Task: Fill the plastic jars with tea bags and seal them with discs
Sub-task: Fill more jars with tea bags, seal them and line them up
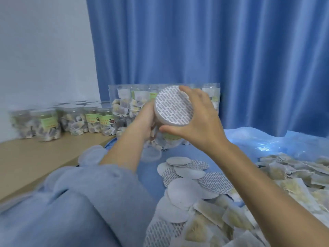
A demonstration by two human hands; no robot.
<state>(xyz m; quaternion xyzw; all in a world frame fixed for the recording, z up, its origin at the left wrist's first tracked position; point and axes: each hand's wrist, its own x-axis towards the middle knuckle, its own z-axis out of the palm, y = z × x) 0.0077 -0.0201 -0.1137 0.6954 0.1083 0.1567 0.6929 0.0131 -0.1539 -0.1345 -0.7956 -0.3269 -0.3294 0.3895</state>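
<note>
Near the middle of the frame, the right hand [199, 120] holds a patterned sealing disc [173, 106] on the mouth of a plastic jar [166, 134], with the thumb and fingers curled around the disc's edge. The jar is tilted toward the camera and has tea bags inside. The left hand [146, 118] grips the jar from the left side, partly hidden behind it. Below, in the lower middle, loose discs [185, 175] lie in a pile on the blue cover [153, 175]. Many loose tea bags [292, 177] lie at the lower right. At the left, filled jars [71, 122] stand in a row on a wooden surface [35, 157]. A blue curtain [213, 41] hangs behind.
</note>
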